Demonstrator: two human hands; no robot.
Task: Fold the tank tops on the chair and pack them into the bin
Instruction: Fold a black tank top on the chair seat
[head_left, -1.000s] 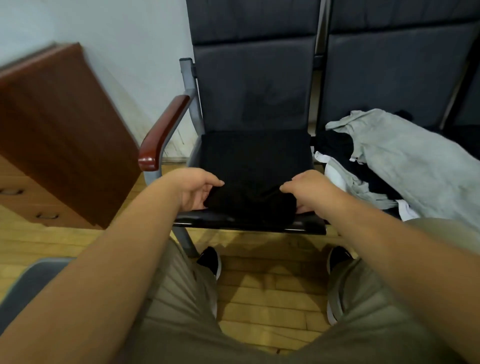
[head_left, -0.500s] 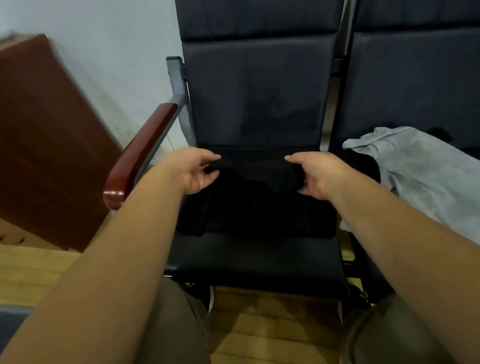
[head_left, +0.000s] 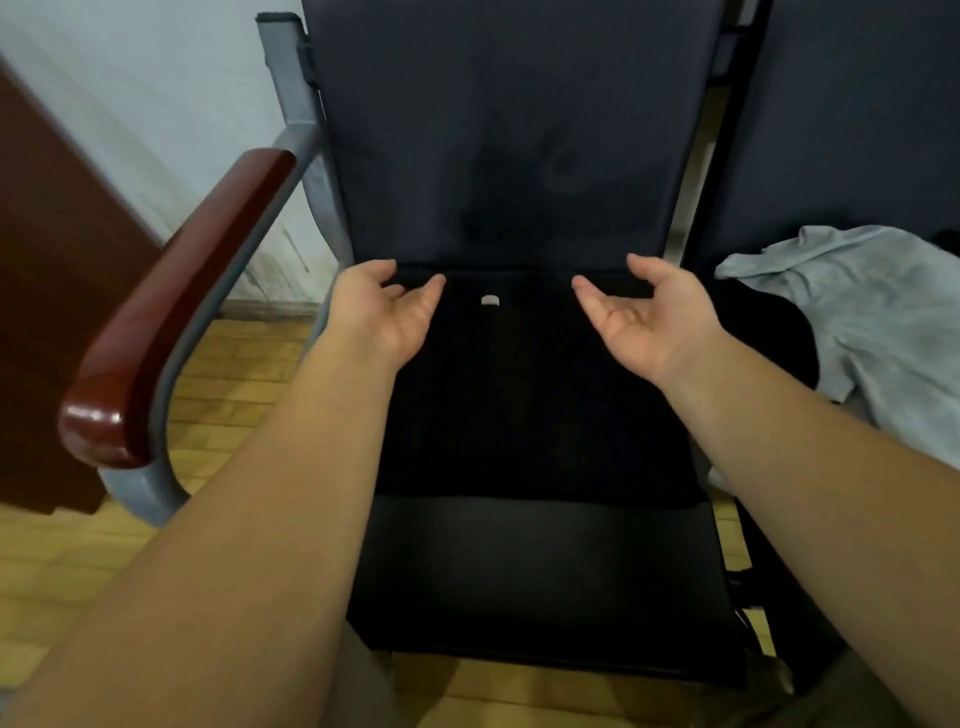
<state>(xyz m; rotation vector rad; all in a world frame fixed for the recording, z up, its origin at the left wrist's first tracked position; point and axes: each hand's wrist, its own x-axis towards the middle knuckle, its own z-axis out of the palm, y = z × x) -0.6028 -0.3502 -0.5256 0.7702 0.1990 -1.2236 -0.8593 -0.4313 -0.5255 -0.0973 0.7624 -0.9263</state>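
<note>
A black tank top lies folded flat on the dark chair seat, its far edge against the backrest and a small white label showing near that edge. My left hand hovers palm up over the top's far left corner, fingers apart and holding nothing. My right hand mirrors it over the far right corner, also with spread fingers and nothing in it. A grey tank top lies crumpled on the neighbouring seat at the right, over some black fabric. No bin is in view.
The chair has a glossy red-brown armrest on a grey metal frame at the left. A dark wooden cabinet stands further left against the white wall. Yellow wooden floor shows below and beside the seat.
Both hands carried the near edge of the black tank top from the seat front up to the backrest, folding it over. They have now let go and opened, palms up.
</note>
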